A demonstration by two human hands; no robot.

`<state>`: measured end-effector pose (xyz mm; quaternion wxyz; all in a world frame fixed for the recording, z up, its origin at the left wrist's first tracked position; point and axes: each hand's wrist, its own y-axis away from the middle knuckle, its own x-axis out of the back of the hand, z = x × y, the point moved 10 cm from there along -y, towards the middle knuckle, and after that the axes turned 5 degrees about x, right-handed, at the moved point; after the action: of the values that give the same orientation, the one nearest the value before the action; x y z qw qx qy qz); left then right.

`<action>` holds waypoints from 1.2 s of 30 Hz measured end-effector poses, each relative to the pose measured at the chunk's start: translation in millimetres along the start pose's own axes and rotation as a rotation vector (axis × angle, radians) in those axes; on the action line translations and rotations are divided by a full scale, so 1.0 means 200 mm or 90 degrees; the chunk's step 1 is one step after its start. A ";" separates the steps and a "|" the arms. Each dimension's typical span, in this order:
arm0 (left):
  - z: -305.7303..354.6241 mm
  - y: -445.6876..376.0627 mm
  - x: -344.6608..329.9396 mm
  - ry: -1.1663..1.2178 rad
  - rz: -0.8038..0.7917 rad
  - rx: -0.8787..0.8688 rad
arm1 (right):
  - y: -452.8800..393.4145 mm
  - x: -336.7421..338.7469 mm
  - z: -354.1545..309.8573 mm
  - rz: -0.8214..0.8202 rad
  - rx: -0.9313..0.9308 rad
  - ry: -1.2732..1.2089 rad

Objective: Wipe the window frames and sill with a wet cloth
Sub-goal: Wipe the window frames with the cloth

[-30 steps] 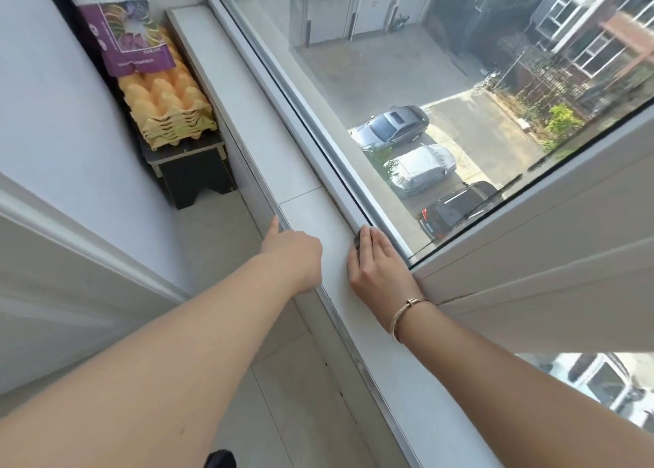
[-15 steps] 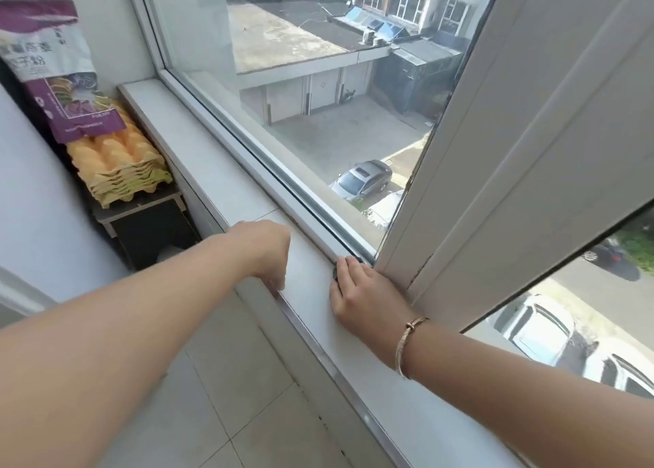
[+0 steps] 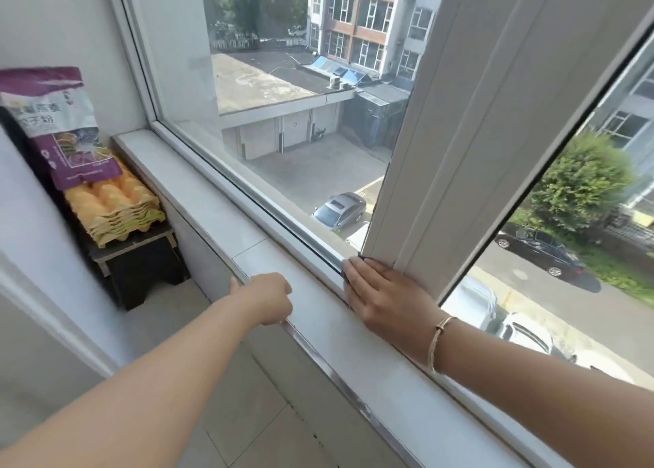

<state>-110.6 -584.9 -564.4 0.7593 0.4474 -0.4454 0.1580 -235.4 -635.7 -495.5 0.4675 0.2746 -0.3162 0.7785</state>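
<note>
Since the picture half a second before, the head had lifted, so more of the tall buildings and trees showed outside, and both hands stayed where they were on the sill.

Nearest were two bare arms reaching forward, well apart. The left hand (image 3: 268, 297) was curled into a loose fist, resting on the front edge of the white sill (image 3: 318, 311) and holding nothing that could be seen. The right hand (image 3: 384, 296) lay flat with its fingers together, palm down, where the sill met the bottom of the window frame (image 3: 470, 156). A thin bracelet (image 3: 439, 340) sat on that wrist. Right at the fingertips a small dark bit peeked out, likely the cloth (image 3: 357, 255), but almost all of it was hidden under the hand, so it was hard to tell.

Farther along, the sill ran off to the left corner beside the glass pane (image 3: 283, 131).

Down on the left, beside the sill, a small dark stool (image 3: 141, 258) stood on the floor. On it sat a stack of yellow egg trays (image 3: 116, 209), and a purple and white bag (image 3: 60, 124) leaned on top of them.

Outside, far below, a grey car (image 3: 339, 210) was parked in the yard.
</note>
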 end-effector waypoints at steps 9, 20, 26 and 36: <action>0.26 0.36 0.12 0.610 0.061 -0.239 | -0.10 0.56 0.45 0.055 -0.120 0.159; 0.10 0.36 0.10 0.612 0.086 -0.210 | 0.14 -0.03 -0.04 -0.144 -0.052 0.089; 0.20 0.43 0.11 0.613 0.050 -0.222 | 0.10 0.51 0.39 -0.085 -0.080 0.146; 0.30 0.51 0.20 0.653 0.067 -0.247 | 0.04 0.61 0.60 -0.074 -0.186 0.217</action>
<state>-184.7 -584.6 -464.2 0.9386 0.1423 -0.0610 0.3082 -277.0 -660.6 -331.6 0.5928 0.0866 -0.3258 0.7314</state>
